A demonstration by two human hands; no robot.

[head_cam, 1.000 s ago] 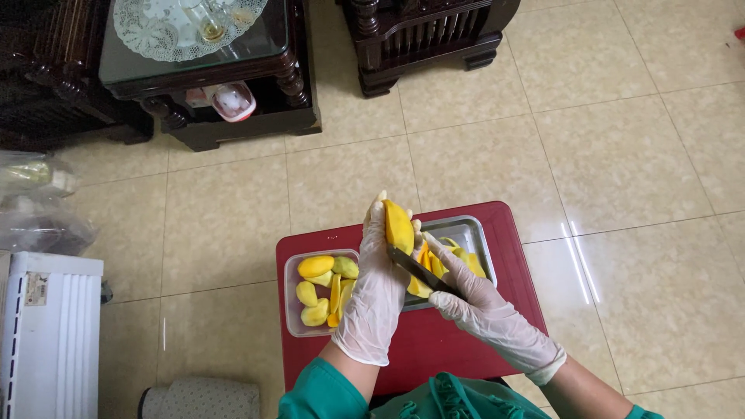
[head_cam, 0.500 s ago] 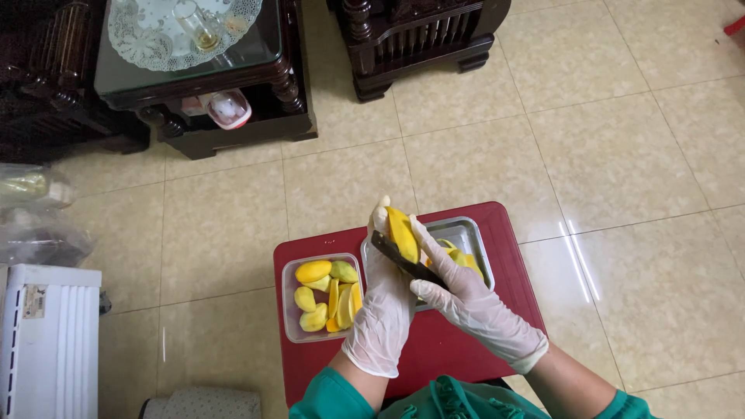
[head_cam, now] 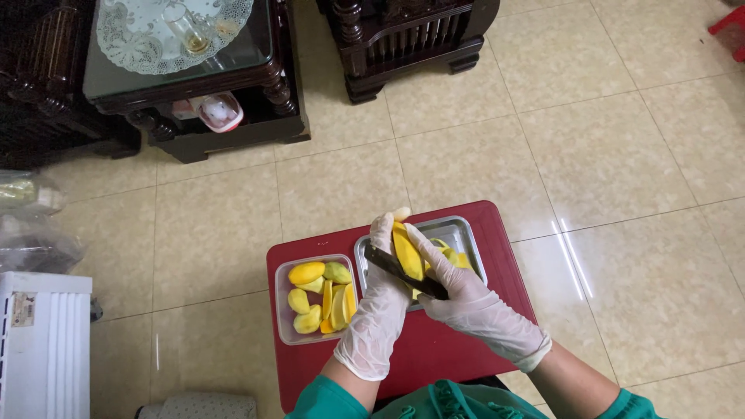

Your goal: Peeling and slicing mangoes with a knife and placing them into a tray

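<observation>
My left hand [head_cam: 378, 310], in a white glove, holds a peeled yellow mango [head_cam: 406, 250] upright over a metal tray [head_cam: 461, 233]. My right hand [head_cam: 471, 301], also gloved, grips a dark-bladed knife [head_cam: 403, 271] whose blade lies across the mango. Yellow mango pieces [head_cam: 452, 256] lie in the tray behind the hands. To the left, a clear plastic box [head_cam: 284, 310] holds several mango slices [head_cam: 320, 297]. Both containers sit on a small red table [head_cam: 434, 353].
A dark wooden side table [head_cam: 186, 101] with a glass top and lace doily stands at the upper left. Dark carved furniture [head_cam: 403, 39] stands at the top centre. A white appliance [head_cam: 39, 349] and plastic bags [head_cam: 31, 225] are at the left. Beige floor tiles surround the red table.
The mango and both hands have stayed over the tray; the knife blade has shifted from under the mango to lie across its lower side. The camera view has drifted slightly.
</observation>
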